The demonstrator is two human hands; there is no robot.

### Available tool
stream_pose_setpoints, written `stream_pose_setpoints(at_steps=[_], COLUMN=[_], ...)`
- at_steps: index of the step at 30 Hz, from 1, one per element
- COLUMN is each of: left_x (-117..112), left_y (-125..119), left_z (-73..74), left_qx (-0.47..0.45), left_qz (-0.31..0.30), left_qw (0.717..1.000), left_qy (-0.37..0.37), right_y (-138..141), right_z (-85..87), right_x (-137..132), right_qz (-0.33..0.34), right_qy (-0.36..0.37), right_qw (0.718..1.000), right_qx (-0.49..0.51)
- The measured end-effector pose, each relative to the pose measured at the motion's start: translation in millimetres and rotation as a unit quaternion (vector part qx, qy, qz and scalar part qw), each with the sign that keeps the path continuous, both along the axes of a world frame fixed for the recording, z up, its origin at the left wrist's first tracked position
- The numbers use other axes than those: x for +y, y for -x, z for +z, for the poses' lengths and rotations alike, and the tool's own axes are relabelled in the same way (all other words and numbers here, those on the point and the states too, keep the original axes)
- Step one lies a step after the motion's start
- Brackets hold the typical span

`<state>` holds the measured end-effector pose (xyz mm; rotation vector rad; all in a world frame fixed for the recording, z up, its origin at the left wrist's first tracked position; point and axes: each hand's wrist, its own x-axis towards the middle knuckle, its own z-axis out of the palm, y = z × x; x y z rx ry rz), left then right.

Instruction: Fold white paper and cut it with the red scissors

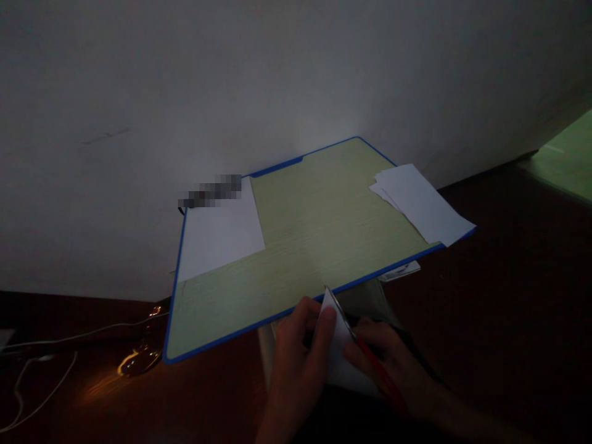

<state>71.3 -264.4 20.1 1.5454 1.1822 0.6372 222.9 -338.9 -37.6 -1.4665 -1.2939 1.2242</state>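
Note:
My left hand (298, 354) pinches a small piece of white paper (337, 345) just below the near edge of a small green desk with blue trim (314, 234). My right hand (393, 364) grips red-handled scissors (370, 357), whose blades run up along the paper's right edge toward its top tip. Both hands hover in front of the desk, over a dark floor.
A white sheet (222, 231) lies on the desk's left part and a stack of cut white papers (423, 203) on its right corner. A white wall stands behind. White cables (37, 370) trail on the dark red floor at left.

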Motion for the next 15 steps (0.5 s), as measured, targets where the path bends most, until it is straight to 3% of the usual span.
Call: stream_pose_setpoints(at_steps=[15], left_x=[1.1], left_y=[-0.6], left_z=[0.4], left_qx=[-0.006], left_qz=[-0.003], left_qw=[1.000], left_qy=[-0.004], right_y=[-0.1], right_z=[5.7], right_x=[1.7], right_qz=[0.014], right_qy=[0.028], right_qw=[0.999], right_qx=[0.007])
